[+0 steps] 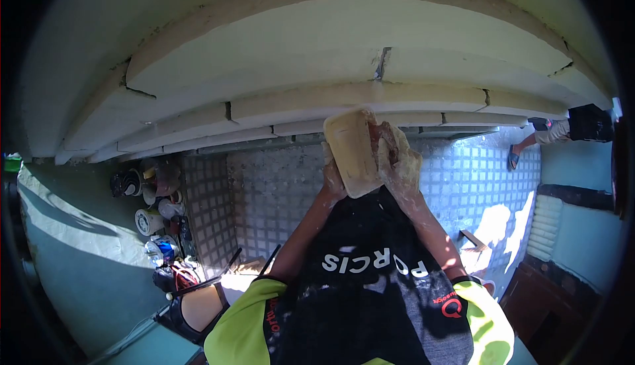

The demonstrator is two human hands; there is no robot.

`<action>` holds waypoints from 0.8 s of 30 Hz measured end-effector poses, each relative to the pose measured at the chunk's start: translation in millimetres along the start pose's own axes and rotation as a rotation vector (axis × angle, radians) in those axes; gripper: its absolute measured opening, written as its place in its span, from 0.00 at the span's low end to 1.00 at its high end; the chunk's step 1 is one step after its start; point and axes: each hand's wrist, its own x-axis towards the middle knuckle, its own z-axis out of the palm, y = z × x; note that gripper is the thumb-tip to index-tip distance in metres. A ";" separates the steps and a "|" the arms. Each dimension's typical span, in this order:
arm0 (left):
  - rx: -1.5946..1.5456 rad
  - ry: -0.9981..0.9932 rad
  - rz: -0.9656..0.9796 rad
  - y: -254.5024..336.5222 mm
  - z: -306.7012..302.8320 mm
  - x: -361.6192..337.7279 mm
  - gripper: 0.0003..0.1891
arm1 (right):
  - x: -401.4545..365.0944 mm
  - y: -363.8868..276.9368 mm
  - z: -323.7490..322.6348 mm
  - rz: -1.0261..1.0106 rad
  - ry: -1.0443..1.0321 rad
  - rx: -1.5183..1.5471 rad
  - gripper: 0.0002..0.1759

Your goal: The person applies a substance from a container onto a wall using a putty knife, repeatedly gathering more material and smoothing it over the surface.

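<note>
A cream-yellow rectangular plastic tub (pixel 350 150) with rounded corners is held tilted in front of my chest, below the stepped ledges. My left hand (pixel 330 174) grips its left side, with most of the fingers hidden behind it. My right hand (pixel 401 166), coated in pale powder or paste, is closed at the tub's right edge with its fingers bent. Reddish-brown patches show near those fingertips; I cannot make out whether anything else is between them. The tub's contents cannot be told.
Long cream stepped ledges (pixel 344 37) with dark cracks span the top. Several buckets and containers (pixel 149 222) line the left wall. A chair (pixel 198 309) stands at lower left. Another person's leg (pixel 526 145) shows at right, on the tiled floor (pixel 456 183).
</note>
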 end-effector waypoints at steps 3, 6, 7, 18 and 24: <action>-0.105 0.062 -0.007 -4.0 -2.8 1.6 0.43 | -5.7 -7.0 6.2 0.031 -0.043 0.014 0.21; -0.103 0.039 0.000 -2.3 -1.6 1.2 0.42 | -10.8 -8.9 16.6 0.007 -0.052 0.111 0.21; -0.108 0.061 0.002 -1.9 2.7 1.0 0.42 | -12.9 -8.6 18.3 0.011 -0.066 0.115 0.21; -0.115 -0.079 -0.055 14.5 25.7 8.2 0.44 | -6.3 2.8 21.8 0.125 -0.074 0.318 0.22; -0.011 -0.126 -0.054 8.3 13.4 11.8 0.45 | 3.8 12.0 1.3 0.396 -0.119 0.913 0.23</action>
